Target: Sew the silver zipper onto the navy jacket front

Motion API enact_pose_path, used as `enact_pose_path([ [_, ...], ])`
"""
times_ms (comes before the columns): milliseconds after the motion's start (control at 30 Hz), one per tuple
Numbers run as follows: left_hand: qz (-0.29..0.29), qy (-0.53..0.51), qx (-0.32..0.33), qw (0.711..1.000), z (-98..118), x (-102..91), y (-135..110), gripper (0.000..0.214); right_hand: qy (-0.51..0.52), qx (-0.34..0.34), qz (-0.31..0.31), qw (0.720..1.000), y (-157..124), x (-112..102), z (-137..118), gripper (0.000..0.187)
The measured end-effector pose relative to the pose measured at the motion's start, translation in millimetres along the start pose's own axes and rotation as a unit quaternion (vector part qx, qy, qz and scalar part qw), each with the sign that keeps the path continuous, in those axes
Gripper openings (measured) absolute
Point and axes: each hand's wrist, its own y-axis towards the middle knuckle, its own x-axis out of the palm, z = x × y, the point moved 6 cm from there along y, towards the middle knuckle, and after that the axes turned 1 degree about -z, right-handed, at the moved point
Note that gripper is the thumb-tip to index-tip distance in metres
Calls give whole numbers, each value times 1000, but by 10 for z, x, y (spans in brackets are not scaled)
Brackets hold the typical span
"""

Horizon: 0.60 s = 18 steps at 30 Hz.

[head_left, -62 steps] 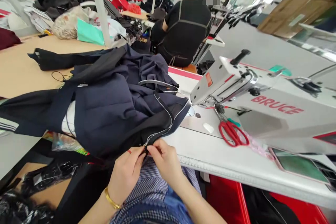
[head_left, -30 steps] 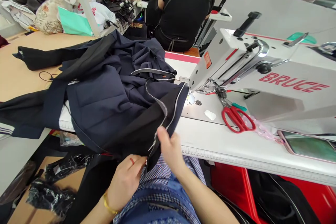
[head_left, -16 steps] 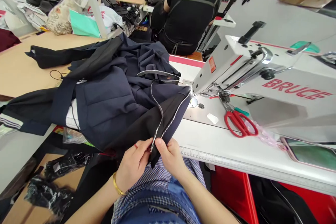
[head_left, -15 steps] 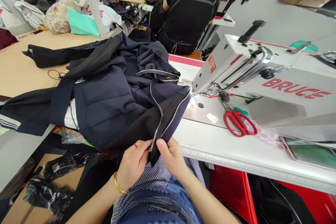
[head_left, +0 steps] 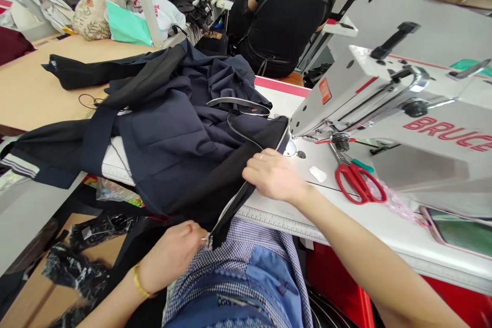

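Observation:
A dark navy and black jacket point(head_left: 161, 138) lies spread over the sewing table, its front edge running up to the sewing machine point(head_left: 361, 92). My left hand point(head_left: 177, 251), with a yellow bangle at the wrist, is closed on the lower end of the jacket's metal zipper point(head_left: 226, 210), near my lap. Farther up the same edge, my right hand point(head_left: 272, 174) grips the zipper and cloth close to the needle area, its fingers curled over them. Between the two hands the zipper edge is stretched out. The other zipper half point(head_left: 238, 102) loops loosely on top of the cloth.
Red-handled scissors point(head_left: 359, 183) lie right of the needle, beside a white scrap point(head_left: 318, 173) and a phone point(head_left: 457, 230). A measuring tape strip point(head_left: 280, 218) runs along the table's front edge. Ahead sits a person in black point(head_left: 292, 15). Bags point(head_left: 100, 13) stand back left.
My right hand has moved up along the zipper edge toward the machine. My left hand has drawn down and left with the zipper's lower end. The view has shifted slightly.

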Motion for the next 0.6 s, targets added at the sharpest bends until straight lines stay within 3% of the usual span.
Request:
enact_pose_path([
  [67,8,-27,-30,999,-97,-103,-158,22,-8,43,-19,999,-19,43,132,27],
  [133,14,-60,-64,996,-172,-188,-260,19,16,59,-44,997,-35,86,101,24],
  [200,13,-106,-94,990,-210,-236,-291,20,67,53,-54,995,-22,81,-65,25],
  [367,45,-194,-136,971,-183,-280,-181,29,216,-41,-69,973,131,10,-687,50],
  [467,61,-221,-136,964,-125,-257,-79,31,214,-42,-86,972,244,94,-851,37],
  [533,87,-227,-128,962,-92,-257,-24,32,209,-24,-58,976,319,130,-850,28],
  [600,122,-222,-116,960,-65,-278,8,31,213,-14,12,977,383,99,-808,28],
])
